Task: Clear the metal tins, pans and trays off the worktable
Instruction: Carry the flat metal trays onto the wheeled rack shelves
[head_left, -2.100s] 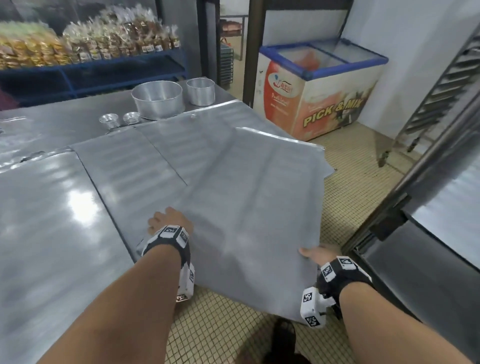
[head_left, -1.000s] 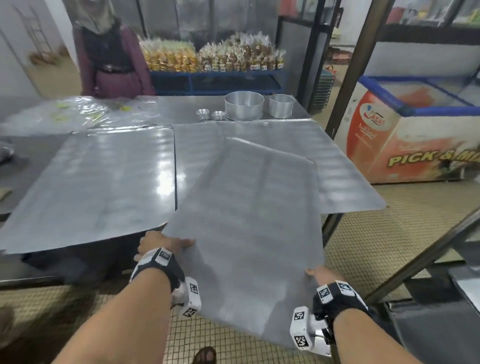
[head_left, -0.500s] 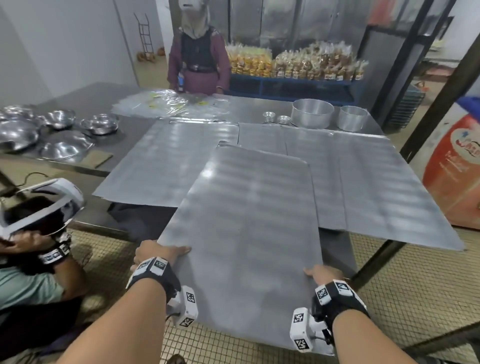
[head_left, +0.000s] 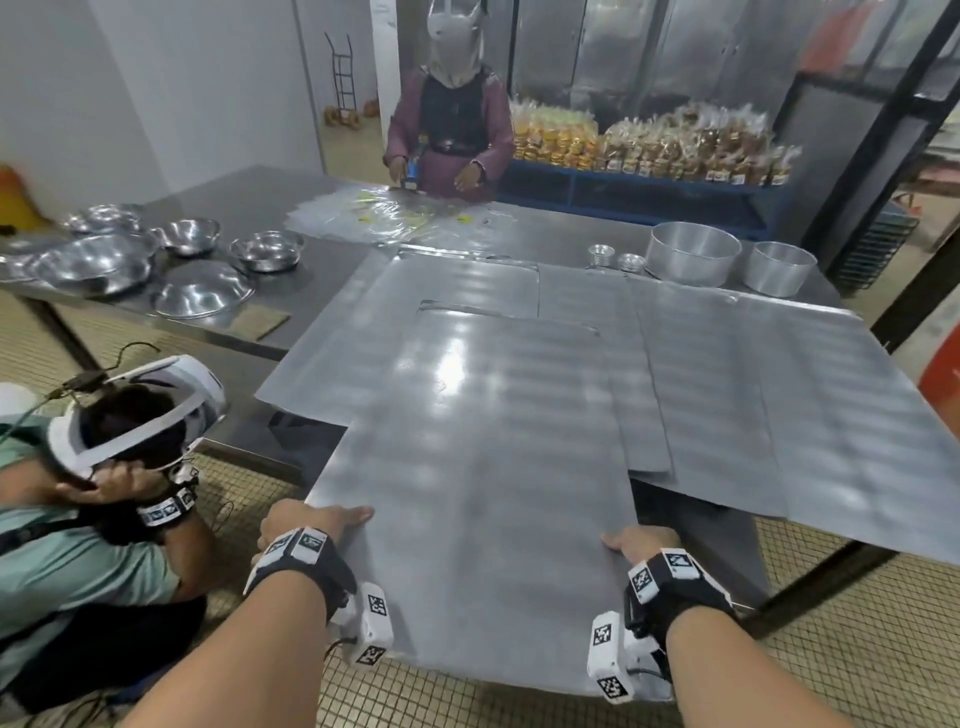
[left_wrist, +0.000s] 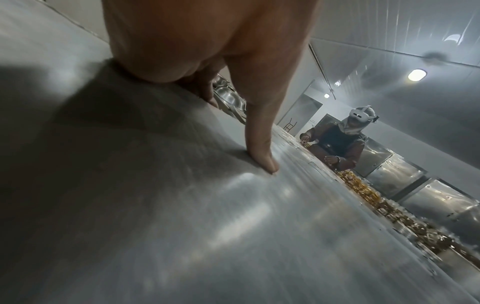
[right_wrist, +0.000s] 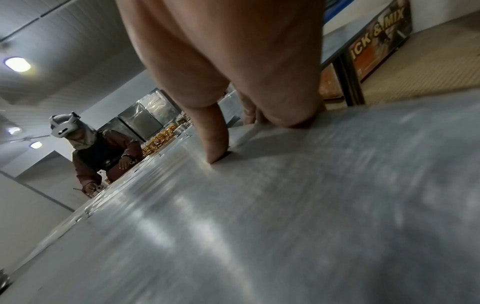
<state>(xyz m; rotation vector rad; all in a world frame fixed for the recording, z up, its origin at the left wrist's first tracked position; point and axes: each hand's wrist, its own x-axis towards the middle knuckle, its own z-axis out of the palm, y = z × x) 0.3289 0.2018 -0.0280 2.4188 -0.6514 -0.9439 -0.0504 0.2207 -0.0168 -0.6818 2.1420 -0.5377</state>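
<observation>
I hold a large flat metal tray (head_left: 478, 467) by its near edge, its far end lying over the other trays on the worktable. My left hand (head_left: 311, 519) grips the near left corner, thumb (left_wrist: 259, 144) pressed on top of the tray (left_wrist: 182, 216) and fingers curled under the edge. My right hand (head_left: 631, 543) grips the near right side the same way, thumb (right_wrist: 213, 135) on the tray (right_wrist: 259, 216). More flat trays lie to the left (head_left: 358, 338) and right (head_left: 810, 415). Two round tins (head_left: 691, 252) (head_left: 777, 267) and two small tins (head_left: 601, 254) stand at the far right.
A person with a headset crouches on the floor close at my left (head_left: 104, 467). Another person (head_left: 452, 119) stands at the table's far side over plastic bags. Several steel bowls (head_left: 267, 249) sit at the table's left end. A dark post (head_left: 914, 260) rises at the right.
My view has swung left from the freezer side to face the table. The held tray swung with it over the table's trays. Both hands keep their hold.
</observation>
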